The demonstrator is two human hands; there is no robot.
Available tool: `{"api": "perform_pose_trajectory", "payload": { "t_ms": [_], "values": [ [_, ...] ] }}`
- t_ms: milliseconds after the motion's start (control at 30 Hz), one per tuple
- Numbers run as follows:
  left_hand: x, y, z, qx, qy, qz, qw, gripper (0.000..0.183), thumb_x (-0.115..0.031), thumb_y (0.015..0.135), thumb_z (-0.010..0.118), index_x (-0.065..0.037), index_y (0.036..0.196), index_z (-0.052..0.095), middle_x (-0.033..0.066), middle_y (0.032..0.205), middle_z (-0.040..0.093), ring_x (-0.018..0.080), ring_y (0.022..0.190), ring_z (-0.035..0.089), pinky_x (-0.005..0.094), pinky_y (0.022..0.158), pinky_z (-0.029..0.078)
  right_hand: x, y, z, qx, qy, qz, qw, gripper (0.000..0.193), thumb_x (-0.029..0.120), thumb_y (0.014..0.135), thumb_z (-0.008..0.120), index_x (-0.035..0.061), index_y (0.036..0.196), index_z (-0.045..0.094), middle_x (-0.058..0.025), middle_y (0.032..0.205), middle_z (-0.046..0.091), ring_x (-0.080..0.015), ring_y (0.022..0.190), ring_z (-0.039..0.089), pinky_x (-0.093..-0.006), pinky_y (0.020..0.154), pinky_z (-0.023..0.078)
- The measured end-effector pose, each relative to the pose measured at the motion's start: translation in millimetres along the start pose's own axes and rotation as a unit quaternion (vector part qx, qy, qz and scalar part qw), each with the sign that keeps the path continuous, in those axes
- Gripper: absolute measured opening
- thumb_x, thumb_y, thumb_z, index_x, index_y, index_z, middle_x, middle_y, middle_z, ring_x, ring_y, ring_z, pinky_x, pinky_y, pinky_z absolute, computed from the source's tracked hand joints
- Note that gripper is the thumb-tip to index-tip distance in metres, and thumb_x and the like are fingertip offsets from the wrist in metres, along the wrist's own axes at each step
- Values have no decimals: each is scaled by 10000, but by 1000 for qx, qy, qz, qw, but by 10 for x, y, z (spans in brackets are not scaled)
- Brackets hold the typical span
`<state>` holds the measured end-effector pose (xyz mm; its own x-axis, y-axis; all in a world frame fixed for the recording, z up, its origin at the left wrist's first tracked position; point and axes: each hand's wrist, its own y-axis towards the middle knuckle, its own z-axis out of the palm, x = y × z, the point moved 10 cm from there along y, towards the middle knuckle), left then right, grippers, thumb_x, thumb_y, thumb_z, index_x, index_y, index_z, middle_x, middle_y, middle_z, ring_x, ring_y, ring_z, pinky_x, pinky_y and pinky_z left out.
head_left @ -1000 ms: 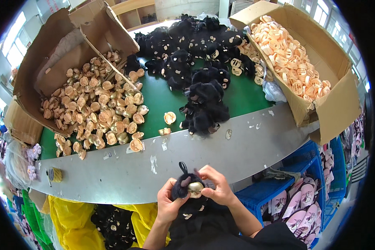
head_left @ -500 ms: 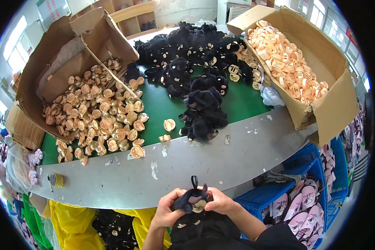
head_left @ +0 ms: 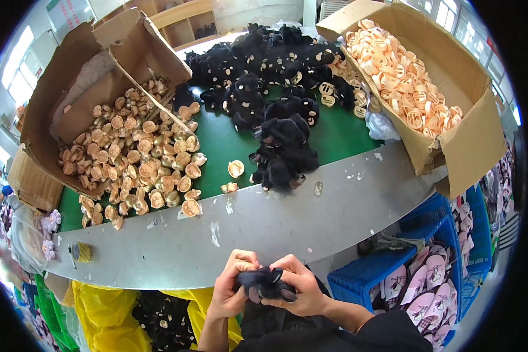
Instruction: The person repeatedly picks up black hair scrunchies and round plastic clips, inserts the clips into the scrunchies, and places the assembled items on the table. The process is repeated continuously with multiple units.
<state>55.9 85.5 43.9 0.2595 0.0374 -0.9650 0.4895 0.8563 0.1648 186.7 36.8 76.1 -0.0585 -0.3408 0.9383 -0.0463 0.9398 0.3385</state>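
Just past the near edge of the worktable, a small black plush toy (head_left: 263,284) is held between my two hands. My left hand (head_left: 231,288) closes around its left side, fingertips pinching the fabric. My right hand (head_left: 301,286) grips the other side, next to a dark loop and an ear-like flap. The toy's face side is turned out of sight. Beyond my hands, several black plush pieces (head_left: 281,158) lie heaped in a row, leading back to a larger black plush pile (head_left: 264,64). Beside them on the green mat sits a peach plastic shell (head_left: 236,169).
Left, a torn carton (head_left: 58,82) spills gold-and-peach plastic shells (head_left: 158,167) onto the mat. Right, another carton (head_left: 475,126) holds peach slotted plastic pieces (head_left: 399,76). A tape roll (head_left: 81,252) stands at the table's left edge. Blue crates (head_left: 364,270) with pink slippers and a yellow bag (head_left: 108,314) flank me below.
Both hands have turned the plush toy over, so its pale muzzle no longer shows. The hands sit slightly higher in view, with the fingers repositioned around it.
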Motion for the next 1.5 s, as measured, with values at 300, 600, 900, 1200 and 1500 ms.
{"api": "perform_pose_trajectory", "payload": {
  "t_ms": [300, 600, 900, 1200, 1500],
  "values": [
    [-200, -57, 282, 45, -76, 94, 992, 216, -112, 855, 660, -36, 1049, 604, 127, 1044, 483, 227, 935, 537, 554, 1030, 429, 440, -232, 3, -50, -88, -276, 956, 87, 43, 773, 688, 6, 809, 618, -92, 829, 577, -205, 593, 565, -301, 518, 455],
    [-296, -202, 235, 62, -77, 75, 992, 196, -67, 803, 756, -87, 855, 568, 56, 927, 446, 190, 806, 463, 476, 932, 436, 470, -303, 242, -12, -47, -294, 955, 160, 121, 771, 696, 36, 768, 560, -59, 714, 464, -183, 519, 488, -297, 458, 378],
    [-417, -379, 107, -82, 149, 147, 974, 214, -16, 780, 811, -33, 839, 606, 67, 910, 468, 187, 751, 559, 418, 832, 529, 330, -118, 49, -40, 36, -189, 980, 186, 20, 726, 772, 23, 857, 641, -80, 740, 558, -236, 561, 577, -304, 495, 462],
    [-488, -457, 141, -195, 403, 122, 886, 245, -41, 743, 791, -14, 927, 631, 122, 1018, 592, 269, 917, 653, 372, 814, 531, 91, -97, -37, -153, -59, -178, 970, 190, 16, 748, 794, 3, 888, 666, -96, 784, 666, -210, 572, 636, -270, 517, 507],
    [-287, -493, -73, -305, 355, 118, 876, 399, -370, 777, 794, -16, 947, 720, 78, 938, 634, 214, 880, 644, 329, 779, 507, 89, -108, 64, -159, -118, -148, 969, 368, 140, 657, 841, 34, 967, 673, -124, 936, 674, -278, 787, 632, -355, 659, 535]
  ]
}}
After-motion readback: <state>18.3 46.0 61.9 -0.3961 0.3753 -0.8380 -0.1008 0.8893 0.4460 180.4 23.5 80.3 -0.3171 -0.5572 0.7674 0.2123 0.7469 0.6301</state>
